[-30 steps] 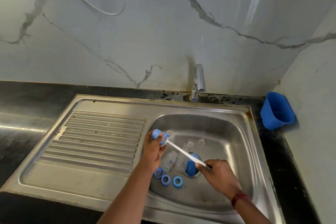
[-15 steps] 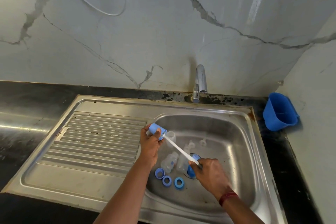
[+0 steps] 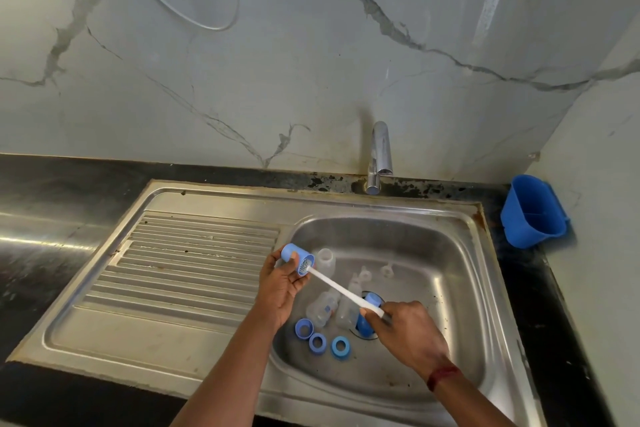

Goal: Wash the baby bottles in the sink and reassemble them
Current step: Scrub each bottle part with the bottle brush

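My left hand [image 3: 282, 282] grips a blue cap [image 3: 297, 259], brush bristles inside it. My right hand [image 3: 405, 329] is closed on the white brush handle [image 3: 341, 289]. In the sink [image 3: 450, 253], lower centre: clear bottles [image 3: 323, 310], three blue rings [image 3: 317, 341], teats blurry. Blue tub [image 3: 533, 211] at right, contents unclear.

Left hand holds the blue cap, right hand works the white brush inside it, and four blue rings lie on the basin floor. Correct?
Not quite. The head view shows three blue rings, not four. Otherwise right: left hand holds the blue cap, right hand works the white brush.
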Demonstrator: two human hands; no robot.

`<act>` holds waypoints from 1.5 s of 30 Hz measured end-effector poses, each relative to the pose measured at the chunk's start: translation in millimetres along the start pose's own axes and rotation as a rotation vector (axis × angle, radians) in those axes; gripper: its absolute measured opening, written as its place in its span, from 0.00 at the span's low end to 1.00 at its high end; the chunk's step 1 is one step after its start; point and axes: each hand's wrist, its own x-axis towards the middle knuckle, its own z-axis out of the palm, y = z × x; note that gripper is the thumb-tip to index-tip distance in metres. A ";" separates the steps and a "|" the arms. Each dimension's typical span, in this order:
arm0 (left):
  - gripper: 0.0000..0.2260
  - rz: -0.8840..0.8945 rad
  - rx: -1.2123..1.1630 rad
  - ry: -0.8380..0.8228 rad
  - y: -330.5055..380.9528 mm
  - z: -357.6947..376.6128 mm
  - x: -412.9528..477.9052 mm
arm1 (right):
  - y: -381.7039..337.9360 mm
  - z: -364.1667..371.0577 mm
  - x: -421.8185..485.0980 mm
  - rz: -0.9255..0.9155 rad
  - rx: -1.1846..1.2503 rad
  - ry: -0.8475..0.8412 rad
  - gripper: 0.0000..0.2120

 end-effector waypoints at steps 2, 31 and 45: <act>0.08 0.007 -0.052 0.043 -0.7 2.2 3.9 | -0.3 5.6 2.8 0.030 0.051 0.016 0.21; 0.10 0.065 -0.060 0.089 23.7 0.6 28.3 | 9.8 13.9 27.4 0.091 0.239 -0.001 0.26; 0.11 0.066 -0.055 0.088 16.0 -6.1 33.5 | 19.2 27.4 21.6 0.051 0.158 -0.108 0.22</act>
